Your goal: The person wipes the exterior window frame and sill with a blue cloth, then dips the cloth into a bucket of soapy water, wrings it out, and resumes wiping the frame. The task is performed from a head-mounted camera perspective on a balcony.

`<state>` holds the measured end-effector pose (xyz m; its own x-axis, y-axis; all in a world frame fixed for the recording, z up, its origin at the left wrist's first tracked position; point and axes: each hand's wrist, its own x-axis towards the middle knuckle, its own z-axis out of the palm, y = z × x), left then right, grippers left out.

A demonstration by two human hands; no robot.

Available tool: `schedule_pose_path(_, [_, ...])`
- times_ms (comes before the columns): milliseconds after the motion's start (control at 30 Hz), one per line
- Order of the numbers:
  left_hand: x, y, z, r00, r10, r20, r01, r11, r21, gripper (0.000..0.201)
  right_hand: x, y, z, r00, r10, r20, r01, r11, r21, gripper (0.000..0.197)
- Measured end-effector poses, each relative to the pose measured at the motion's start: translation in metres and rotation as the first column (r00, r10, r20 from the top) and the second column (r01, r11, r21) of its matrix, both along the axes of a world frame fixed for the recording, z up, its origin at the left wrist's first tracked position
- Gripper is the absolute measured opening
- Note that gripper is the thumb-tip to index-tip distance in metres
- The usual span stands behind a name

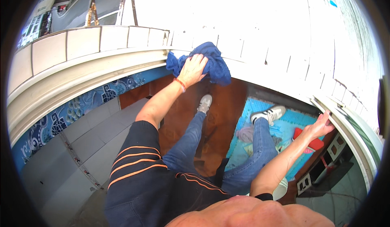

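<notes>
My left hand (193, 70) presses a crumpled blue cloth (217, 64) against the window ledge, its fingers bent over the fabric. The cloth hangs partly over the inner edge, beside the end of the pale left window frame (87, 70). A red bracelet (178, 83) circles that wrist. Off to the right, my right hand (320, 126) grips the edge of the right window frame (343, 133); some of its fingers are hard to make out against the bright frame.
Beyond the ledge runs an outer tiled edge (83, 42), with a road (91, 7) far below and rusty bars (92, 7). Inside lie a brown floor (219, 125), a light blue mat (239, 150) with cloths, red items (315, 143) and a pale bucket (280, 190).
</notes>
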<state>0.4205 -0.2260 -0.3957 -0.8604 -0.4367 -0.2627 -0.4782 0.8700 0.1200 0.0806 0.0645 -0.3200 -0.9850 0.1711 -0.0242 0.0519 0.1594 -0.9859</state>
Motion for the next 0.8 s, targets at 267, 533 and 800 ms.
schedule_pose_path(267, [0.057,-0.03,0.003,0.939,0.27,0.214,-0.192,0.926,-0.325,0.048,0.009,-0.013,0.006,1.0,0.013,-0.011,-0.013,1.0,0.008,0.052])
schedule_pose_path(533, [0.162,0.034,0.032,0.43,0.825,0.366,-0.903,0.401,0.156,0.051,0.004,-0.014,0.012,0.994,-0.104,0.04,0.101,0.991,0.087,0.058])
schedule_pose_path(800, [0.082,0.011,0.062,0.536,0.771,-0.345,-0.816,0.578,0.025,0.057,0.009,-0.016,0.011,0.992,-0.079,0.099,0.076,0.997,0.033,0.053])
